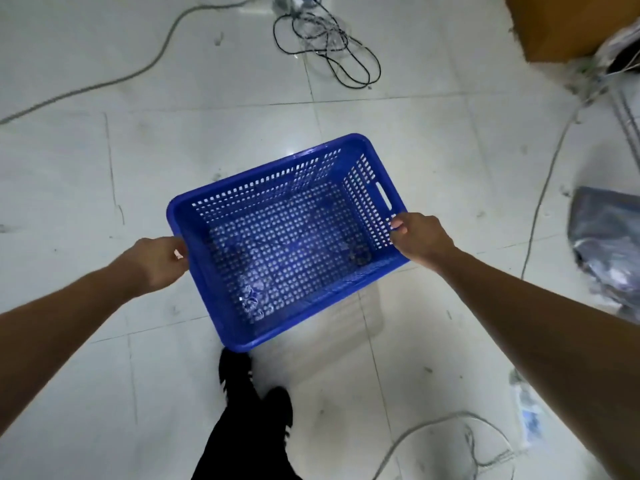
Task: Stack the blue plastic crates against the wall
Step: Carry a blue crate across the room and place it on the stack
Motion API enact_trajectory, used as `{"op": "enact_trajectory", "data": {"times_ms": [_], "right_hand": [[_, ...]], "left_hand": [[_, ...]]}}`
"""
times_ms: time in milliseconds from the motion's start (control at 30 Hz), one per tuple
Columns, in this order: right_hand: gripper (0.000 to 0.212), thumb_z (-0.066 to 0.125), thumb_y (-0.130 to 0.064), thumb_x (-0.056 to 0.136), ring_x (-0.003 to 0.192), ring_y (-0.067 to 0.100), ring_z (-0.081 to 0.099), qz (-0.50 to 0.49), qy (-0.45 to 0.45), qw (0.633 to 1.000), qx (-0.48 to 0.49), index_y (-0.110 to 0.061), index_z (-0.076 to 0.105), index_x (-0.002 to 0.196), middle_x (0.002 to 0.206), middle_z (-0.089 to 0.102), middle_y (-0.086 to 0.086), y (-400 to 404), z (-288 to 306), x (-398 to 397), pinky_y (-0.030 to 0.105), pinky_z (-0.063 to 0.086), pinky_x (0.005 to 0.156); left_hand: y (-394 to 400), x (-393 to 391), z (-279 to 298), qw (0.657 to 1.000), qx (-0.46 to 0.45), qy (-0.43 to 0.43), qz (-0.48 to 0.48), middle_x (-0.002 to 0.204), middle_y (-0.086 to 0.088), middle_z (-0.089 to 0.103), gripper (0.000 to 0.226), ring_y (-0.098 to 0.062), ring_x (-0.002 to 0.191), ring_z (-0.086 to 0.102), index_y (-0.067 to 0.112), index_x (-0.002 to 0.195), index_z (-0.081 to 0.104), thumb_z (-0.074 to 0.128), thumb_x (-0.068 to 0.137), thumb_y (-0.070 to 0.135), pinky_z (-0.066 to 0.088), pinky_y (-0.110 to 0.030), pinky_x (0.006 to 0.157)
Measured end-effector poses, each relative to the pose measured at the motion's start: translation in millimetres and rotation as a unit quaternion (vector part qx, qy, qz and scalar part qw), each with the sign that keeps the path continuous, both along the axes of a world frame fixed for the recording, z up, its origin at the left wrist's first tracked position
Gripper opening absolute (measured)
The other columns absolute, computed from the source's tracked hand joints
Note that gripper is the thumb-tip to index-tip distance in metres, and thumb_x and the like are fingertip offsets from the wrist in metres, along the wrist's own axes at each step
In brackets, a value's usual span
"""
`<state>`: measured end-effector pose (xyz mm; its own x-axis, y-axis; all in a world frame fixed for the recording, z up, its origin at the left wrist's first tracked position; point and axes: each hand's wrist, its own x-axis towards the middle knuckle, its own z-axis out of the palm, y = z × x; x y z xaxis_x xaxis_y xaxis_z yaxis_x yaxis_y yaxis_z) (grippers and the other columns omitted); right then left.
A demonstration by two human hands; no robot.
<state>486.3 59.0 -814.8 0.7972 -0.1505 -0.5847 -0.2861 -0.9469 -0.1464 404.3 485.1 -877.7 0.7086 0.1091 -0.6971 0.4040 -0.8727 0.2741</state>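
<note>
Crate (287, 237) of bright blue plastic hung in the air above the white tiled floor (138, 150), held between both hands and tilted so that its far right corner sat highest. It was rectangular and open at the top, with a smooth rolled rim, rounded corners and walls pierced by rows of small rectangular holes. The bottom was a grid of the same holes, through which the pale floor showed. A long handle slot was cut into the right end wall. A few small clear scraps lay inside on the bottom; what they were could not be told.

The left hand (161, 261) was closed on the rim of the left end, fingers curled under it. The right hand (420, 239) was closed on the rim near the right near corner, thumb on the inner wall.

Black shoes (256, 393) stood on the floor below the crate's near corner. Black cables (329, 39) lay tangled farther off, beside a grey cord (104, 81).
</note>
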Motion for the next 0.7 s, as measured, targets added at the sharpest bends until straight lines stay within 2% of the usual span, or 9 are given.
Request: {"op": "enact_trajectory", "data": {"times_ms": [67, 133, 233, 300, 467, 567, 633, 700], "right_hand": [[0.036, 0.048, -0.027, 0.09, 0.114, 0.033, 0.062, -0.007, 0.009, 1.0, 0.005, -0.021, 0.068, 0.12, 0.127, 0.067, 0.01, 4.2, -13.8, 9.9, 0.04, 0.053, 0.097], [0.038, 0.049, -0.024, 0.093, 0.116, 0.031, 0.061, -0.022, 0.019, 0.999, 0.02, -0.019, 0.067, 0.126, 0.128, 0.068, 0.009, 8.8, -28.0, 22.0, 0.038, 0.053, 0.095], [0.041, 0.052, -0.023, 0.093, 0.115, 0.031, 0.062, -0.028, 0.033, 0.999, 0.033, -0.017, 0.065, 0.131, 0.127, 0.068, 0.009, 15.5, -41.9, 43.5, 0.044, 0.056, 0.097], [0.039, 0.054, -0.022, 0.092, 0.113, 0.032, 0.064, -0.031, 0.031, 0.998, 0.034, -0.016, 0.067, 0.128, 0.123, 0.07, 0.009, 16.4, -47.8, 56.6, 0.045, 0.056, 0.098], [0.04, 0.051, -0.024, 0.093, 0.114, 0.031, 0.066, -0.045, 0.047, 0.997, 0.044, -0.021, 0.067, 0.129, 0.128, 0.069, 0.008, 9.7, -52.3, 98.0, 0.045, 0.056, 0.101], [0.042, 0.051, -0.023, 0.092, 0.115, 0.032, 0.066, -0.035, 0.056, 0.997, 0.037, -0.02, 0.067, 0.13, 0.13, 0.069, 0.009, -2.7, -57.8, 126.4, 0.045, 0.055, 0.103], [0.039, 0.053, -0.022, 0.092, 0.11, 0.033, 0.067, -0.015, 0.06, 0.997, 0.034, -0.018, 0.067, 0.128, 0.125, 0.071, 0.01, -13.6, -67.5, 148.1, 0.042, 0.056, 0.098], [0.036, 0.054, -0.022, 0.091, 0.103, 0.033, 0.069, 0.0, 0.058, 0.998, 0.036, -0.018, 0.066, 0.125, 0.121, 0.072, 0.011, -21.2, -83.5, 170.2, 0.037, 0.058, 0.087]], "left_hand": [[6.2, 2.6, -12.1, 1.0, -0.006, 0.016, 0.005, 0.115, -0.007, 0.069, 0.031, -0.024, 0.098, 0.056, 0.019, 0.127, 0.063, 0.051, 0.101, 0.032, 0.043, -0.033, 0.083], [15.9, 9.1, -27.0, 0.999, -0.011, 0.025, 0.024, 0.117, -0.007, 0.069, 0.029, -0.025, 0.099, 0.055, 0.02, 0.125, 0.063, 0.052, 0.101, 0.032, 0.043, -0.034, 0.085], [26.9, 23.0, -43.7, 0.997, -0.017, 0.044, 0.055, 0.127, -0.011, 0.069, 0.022, -0.027, 0.101, 0.053, 0.023, 0.118, 0.063, 0.053, 0.1, 0.031, 0.044, -0.035, 0.09], [30.0, 33.3, -53.1, 0.997, -0.018, 0.049, 0.063, 0.129, -0.011, 0.068, 0.026, -0.027, 0.102, 0.052, 0.021, 0.12, 0.065, 0.052, 0.1, 0.031, 0.045, -0.035, 0.091], [21.8, 65.6, -59.3, 0.994, -0.032, 0.07, 0.072, 0.127, -0.012, 0.067, 0.032, -0.028, 0.104, 0.056, 0.018, 0.127, 0.064, 0.053, 0.1, 0.031, 0.044, -0.035, 0.086], [12.8, 88.1, -61.4, 0.993, -0.045, 0.043, 0.105, 0.124, -0.012, 0.067, 0.03, -0.031, 0.107, 0.059, 0.017, 0.125, 0.065, 0.055, 0.098, 0.026, 0.043, -0.035, 0.087], [16.6, 97.1, -70.1, 0.989, -0.036, 0.021, 0.14, 0.115, -0.012, 0.07, 0.025, -0.035, 0.11, 0.062, 0.017, 0.119, 0.068, 0.059, 0.097, 0.027, 0.047, -0.037, 0.09], [36.5, 94.3, -89.4, 0.978, -0.017, 0.004, 0.209, 0.105, -0.015, 0.073, 0.012, -0.041, 0.105, 0.067, 0.022, 0.101, 0.069, 0.064, 0.094, 0.03, 0.054, -0.043, 0.092]]}}
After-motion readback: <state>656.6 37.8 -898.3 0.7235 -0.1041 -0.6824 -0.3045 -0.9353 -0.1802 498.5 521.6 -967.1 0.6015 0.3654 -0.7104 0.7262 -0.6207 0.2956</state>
